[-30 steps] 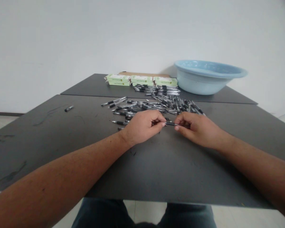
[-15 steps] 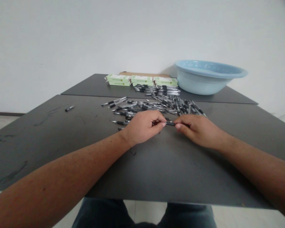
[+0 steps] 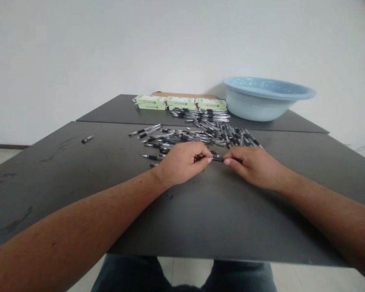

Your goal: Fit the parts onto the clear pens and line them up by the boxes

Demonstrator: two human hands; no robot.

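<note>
Between my hands, just above the dark table [image 3: 182, 227], a pen [image 3: 217, 159] lies level with its black grip showing. My left hand [image 3: 188, 162] is closed, thumb and forefinger pinching the pen's left end. At the other end, my right hand [image 3: 249, 164] is closed too and pinches the pen with thumb and forefinger. Both ends of the pen are hidden by my fingers. Right behind my hands spreads a pile of loose clear pens with black grips [image 3: 207, 132], pointing in various directions. My left hand covers part of the nearest pens.
Several green-and-white boxes [image 3: 150, 102] stand in a row at the back, with a brown cardboard piece [image 3: 185, 95] behind them. A large light-blue basin [image 3: 261, 103] is at the back right. One pen cap [image 3: 87, 139] lies apart at the left. A seam crosses the tabletop.
Both hands keep the same pinch on the pen in nearly the same place. The whole view has shifted very slightly.
</note>
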